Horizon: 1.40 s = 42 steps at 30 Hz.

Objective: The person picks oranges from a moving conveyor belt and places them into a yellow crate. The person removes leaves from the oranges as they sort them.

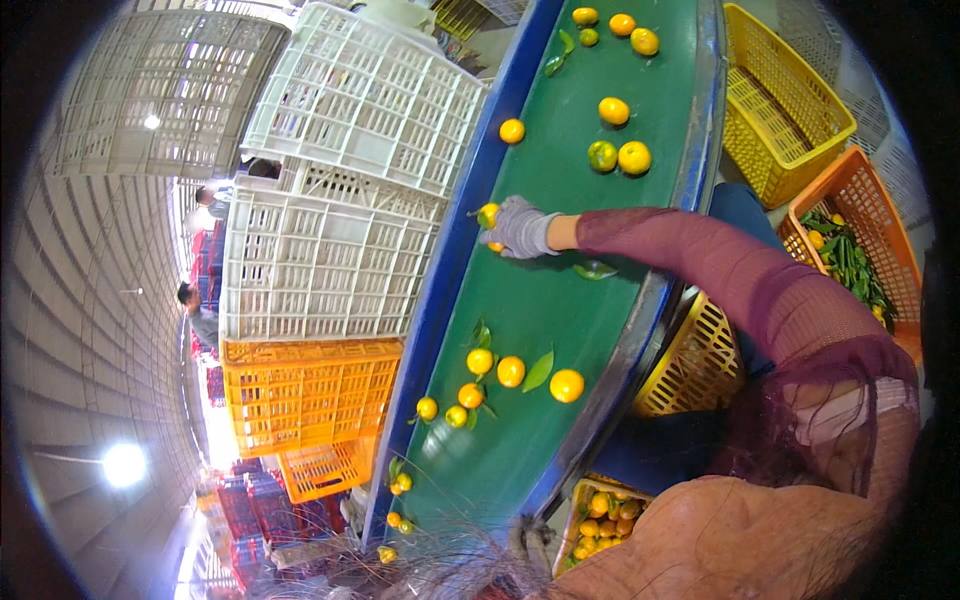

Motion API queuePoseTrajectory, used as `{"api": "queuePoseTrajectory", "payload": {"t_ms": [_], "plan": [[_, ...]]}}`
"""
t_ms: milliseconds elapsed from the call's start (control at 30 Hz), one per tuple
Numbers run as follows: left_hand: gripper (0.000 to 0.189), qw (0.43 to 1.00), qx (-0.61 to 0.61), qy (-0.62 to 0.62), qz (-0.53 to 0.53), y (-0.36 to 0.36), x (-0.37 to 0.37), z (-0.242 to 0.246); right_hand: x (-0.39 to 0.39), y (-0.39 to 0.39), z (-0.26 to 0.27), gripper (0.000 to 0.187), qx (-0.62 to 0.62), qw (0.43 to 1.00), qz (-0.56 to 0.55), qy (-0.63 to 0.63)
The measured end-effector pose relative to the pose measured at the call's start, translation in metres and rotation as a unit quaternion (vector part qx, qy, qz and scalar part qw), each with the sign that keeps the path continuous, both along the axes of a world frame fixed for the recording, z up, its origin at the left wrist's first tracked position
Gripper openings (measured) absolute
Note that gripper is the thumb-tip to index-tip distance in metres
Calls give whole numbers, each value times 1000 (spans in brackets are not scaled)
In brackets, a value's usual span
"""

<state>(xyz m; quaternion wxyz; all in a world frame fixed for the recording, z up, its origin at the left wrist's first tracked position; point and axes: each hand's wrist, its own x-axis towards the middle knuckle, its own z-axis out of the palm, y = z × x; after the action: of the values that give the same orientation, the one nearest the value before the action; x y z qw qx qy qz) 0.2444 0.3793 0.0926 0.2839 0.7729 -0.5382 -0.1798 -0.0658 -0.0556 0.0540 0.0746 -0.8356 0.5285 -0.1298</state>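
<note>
My right hand (521,228), in a grey knit glove, reaches across a green conveyor belt (547,300) to its far side. Its fingers are at two small orange citrus fruits. One citrus fruit (487,216) with a stem leaf shows beside the fingertips; the other citrus fruit (495,246) is partly covered by them. Whether the fingers grip either is not clear. Low in view, what appears to be my left hand (531,541), gloved, is at the belt's near edge, mostly hidden behind hair. More citrus fruits (511,371) and loose leaves (538,372) lie on the belt.
Blue side rails (442,262) border the belt. Stacked white crates (330,255) and orange crates (311,394) stand beyond it. On my side are a yellow crate (787,112), an orange crate of leaves (855,247) and a crate of fruit (607,517). People (201,315) stand far off.
</note>
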Motion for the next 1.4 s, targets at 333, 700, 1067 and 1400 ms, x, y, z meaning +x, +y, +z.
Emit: {"api": "queuePoseTrajectory", "payload": {"t_ms": [333,700,1067,1400], "plan": [[33,967,-2,27,-253,-242,-73,32,-299,191,47,67,222,899,22,-376],[65,986,104,-58,-119,-405,-131,-45,-381,291,-30,32,227,934,-273,-41],[62,974,-16,5,-225,-405,-129,-79,-283,28,-17,41,-92,965,-193,-154],[74,881,-93,406,-224,-334,-129,-50,-232,-63,-58,67,75,952,-233,-184]]}}
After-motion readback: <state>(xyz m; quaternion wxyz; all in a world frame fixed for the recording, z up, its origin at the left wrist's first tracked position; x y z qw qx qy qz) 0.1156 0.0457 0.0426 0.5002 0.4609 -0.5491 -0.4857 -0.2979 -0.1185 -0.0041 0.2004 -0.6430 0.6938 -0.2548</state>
